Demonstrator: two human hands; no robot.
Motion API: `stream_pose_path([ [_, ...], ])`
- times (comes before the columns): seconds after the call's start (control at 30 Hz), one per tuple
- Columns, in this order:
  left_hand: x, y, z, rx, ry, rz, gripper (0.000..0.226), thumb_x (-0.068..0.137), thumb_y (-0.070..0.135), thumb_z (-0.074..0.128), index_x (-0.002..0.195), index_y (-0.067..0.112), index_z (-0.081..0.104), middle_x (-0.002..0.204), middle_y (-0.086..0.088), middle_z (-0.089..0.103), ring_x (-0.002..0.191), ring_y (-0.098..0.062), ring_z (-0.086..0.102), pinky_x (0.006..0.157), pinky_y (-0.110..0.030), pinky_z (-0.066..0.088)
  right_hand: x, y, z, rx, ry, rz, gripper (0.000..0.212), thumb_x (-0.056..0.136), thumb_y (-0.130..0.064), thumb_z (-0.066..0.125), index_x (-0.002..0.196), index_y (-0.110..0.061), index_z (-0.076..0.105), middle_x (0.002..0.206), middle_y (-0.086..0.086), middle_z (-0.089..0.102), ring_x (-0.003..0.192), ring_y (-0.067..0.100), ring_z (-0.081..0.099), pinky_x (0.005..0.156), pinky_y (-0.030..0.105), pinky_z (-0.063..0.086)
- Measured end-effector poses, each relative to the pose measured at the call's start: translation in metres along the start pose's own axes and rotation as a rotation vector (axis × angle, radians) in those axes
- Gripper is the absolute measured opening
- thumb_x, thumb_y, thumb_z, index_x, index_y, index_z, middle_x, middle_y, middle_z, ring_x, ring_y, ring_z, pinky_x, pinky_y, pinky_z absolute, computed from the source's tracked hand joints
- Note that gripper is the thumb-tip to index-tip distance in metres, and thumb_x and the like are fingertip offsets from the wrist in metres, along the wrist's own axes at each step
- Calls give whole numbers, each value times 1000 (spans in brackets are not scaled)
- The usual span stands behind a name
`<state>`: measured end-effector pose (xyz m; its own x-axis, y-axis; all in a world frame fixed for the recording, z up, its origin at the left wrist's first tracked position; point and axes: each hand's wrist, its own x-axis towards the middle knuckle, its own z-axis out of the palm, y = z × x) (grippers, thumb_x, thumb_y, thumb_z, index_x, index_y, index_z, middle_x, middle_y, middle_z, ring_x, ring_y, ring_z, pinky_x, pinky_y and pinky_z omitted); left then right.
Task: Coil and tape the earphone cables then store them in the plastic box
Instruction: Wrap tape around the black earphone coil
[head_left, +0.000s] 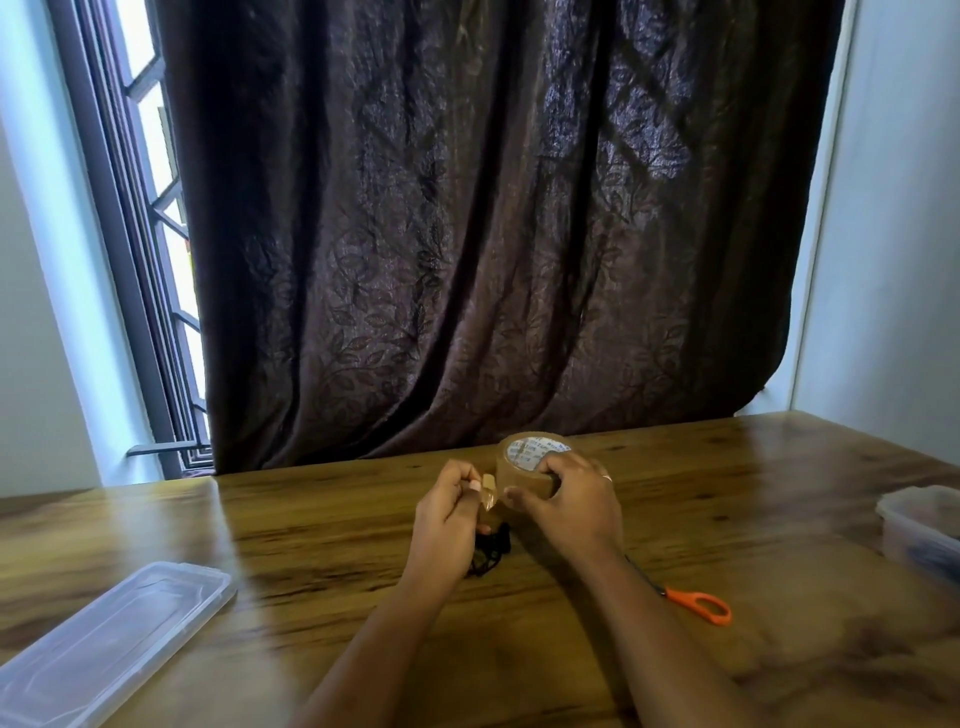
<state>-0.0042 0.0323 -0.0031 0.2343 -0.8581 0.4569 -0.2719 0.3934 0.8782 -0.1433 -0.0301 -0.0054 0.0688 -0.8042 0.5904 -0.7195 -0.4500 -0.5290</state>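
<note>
The black cable (491, 553) lies bunched on the surface (311, 519), partly hidden under the left hand (447, 512). That hand pinches the loose end of the tape (530, 462). The right hand (566, 501) grips the roll. The box (922, 514), blurry, maybe with dark things inside, sits far right. Its lid (109, 639) is far left. Scissors (696, 603) lie near the right arm.

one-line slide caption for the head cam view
Left hand pulls the tape end off a brown tape roll gripped by the right hand, above a black earphone cable.
</note>
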Motion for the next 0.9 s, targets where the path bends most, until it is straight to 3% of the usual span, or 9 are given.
stream_pose_path([
  [0.27,4,-7,-6,-40,35,-48,15,100,12,41,88,15,51,75,4,49,61,-5,46,58,-22,48,-2,4,-4,-51,-61,115,47,76,-55,70,110,-23,64,121,-7,57,113,18,48,81,30,46],
  [0.37,6,-8,-8,-34,53,-51,8,98,18,48,93,14,52,72,4,51,57,1,47,57,-19,47,-1,5,0,-75,-77,135,44,74,-55,71,104,-25,64,119,-8,57,107,16,50,79,29,47],
  [0.53,8,-16,-16,17,150,-59,3,95,18,55,93,15,54,71,1,56,61,-8,51,60,-24,45,1,9,6,-58,-89,151,42,72,-52,73,98,-21,65,116,-5,56,104,18,53,76,26,44],
  [0.6,6,-17,-19,68,157,-51,1,94,16,55,94,16,55,74,-2,60,62,-7,55,59,-19,44,2,9,9,-78,-121,158,42,73,-53,72,100,-21,65,123,-4,55,113,22,51,85,30,45],
  [0.67,1,-18,-22,117,161,-51,4,94,16,56,93,19,56,78,-2,65,66,-7,59,59,-19,46,2,5,10,-155,-181,177,41,75,-56,68,103,-27,65,136,-3,49,133,31,35,107,48,32],
  [0.73,-5,-16,-26,138,170,-49,6,93,17,57,91,23,55,76,-3,65,64,-12,59,58,-25,48,1,-2,8,-212,-197,172,38,80,-58,60,108,-32,63,147,-5,38,143,36,14,112,60,10],
  [0.77,-8,-14,-29,139,174,-51,7,94,18,56,91,24,55,75,-3,66,64,-14,60,58,-29,50,0,-8,6,-204,-171,135,36,83,-59,56,108,-34,62,147,-7,36,144,34,12,112,60,7],
  [0.83,-16,-9,-33,133,190,-53,7,94,16,55,94,23,54,77,-3,67,65,-12,63,59,-25,51,-6,-26,3,-3,-101,14,33,87,-60,51,104,-34,63,137,-11,45,137,24,29,112,52,22],
  [0.9,-23,-4,-36,165,191,-19,8,95,13,53,99,20,52,75,-1,66,59,-1,59,52,-15,46,-15,-48,1,432,-226,-42,31,85,-58,56,100,-32,66,114,-11,62,112,11,55,95,37,46],
])
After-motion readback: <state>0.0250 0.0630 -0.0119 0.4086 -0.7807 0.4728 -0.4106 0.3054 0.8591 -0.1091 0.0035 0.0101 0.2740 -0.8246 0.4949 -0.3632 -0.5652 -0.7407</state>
